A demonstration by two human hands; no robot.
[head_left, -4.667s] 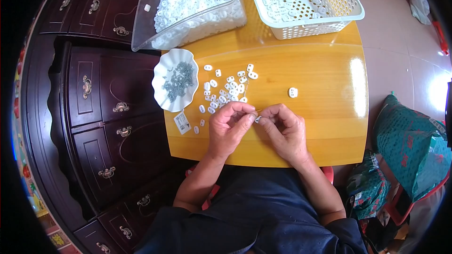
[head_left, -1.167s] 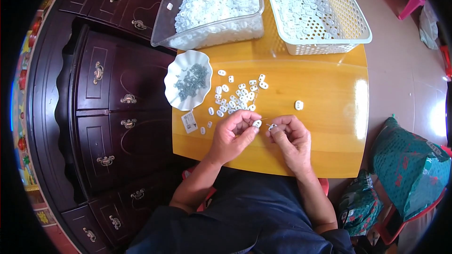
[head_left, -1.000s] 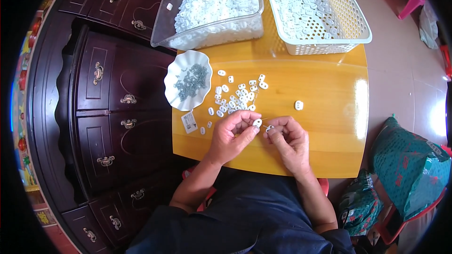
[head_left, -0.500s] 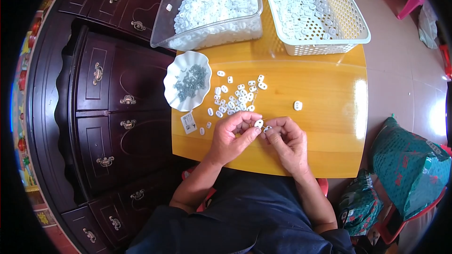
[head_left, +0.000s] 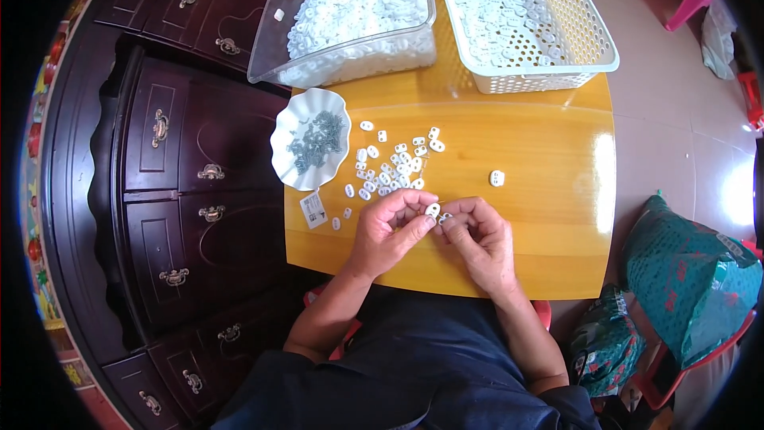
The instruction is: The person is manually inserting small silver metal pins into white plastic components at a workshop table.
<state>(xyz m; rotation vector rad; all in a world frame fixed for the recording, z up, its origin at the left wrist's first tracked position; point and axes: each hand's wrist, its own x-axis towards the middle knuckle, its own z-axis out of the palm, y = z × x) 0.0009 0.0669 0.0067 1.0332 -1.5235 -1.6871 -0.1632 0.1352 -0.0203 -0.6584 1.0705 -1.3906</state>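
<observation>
Item: scalloped white dish (head_left: 283,137), on a yellow wooden table (head_left: 541,239), holding a heap of slender dark grey pieces (head_left: 320,142); landmark for the entries below. Item: left hand (head_left: 390,231), to the right of the dish and nearer the wearer, thumb and forefinger pinched together on an oval white piece (head_left: 432,210); this piece shows a face with holes, its long axis slanted, upper end away from the wearer and slightly rightward from the dish, lower end at the thumb tip. Item: right hand (head_left: 481,240), farther right of the dish, thumb and forefinger clamped on a second white piece (head_left: 446,217), whose exposed end points toward the dish; the rest is covered by fingers, so its full long axis cannot be told. The two held pieces lie close together; contact between them cannot be told. Item: loose white pieces (head_left: 404,158), right of the dish, long axes lying in mixed directions. Item: lone white piece (head_left: 496,178), well right of the dish, long axis roughly toward the wearer. Item: printed card (head_left: 313,212), just on the wearer's side of the dish, tilted. Item: clear bin (head_left: 267,49), beyond the dish, heaped with white pieces. Item: perforated white basket (head_left: 541,72), beyond and right of the dish, partly filled likewise.
</observation>
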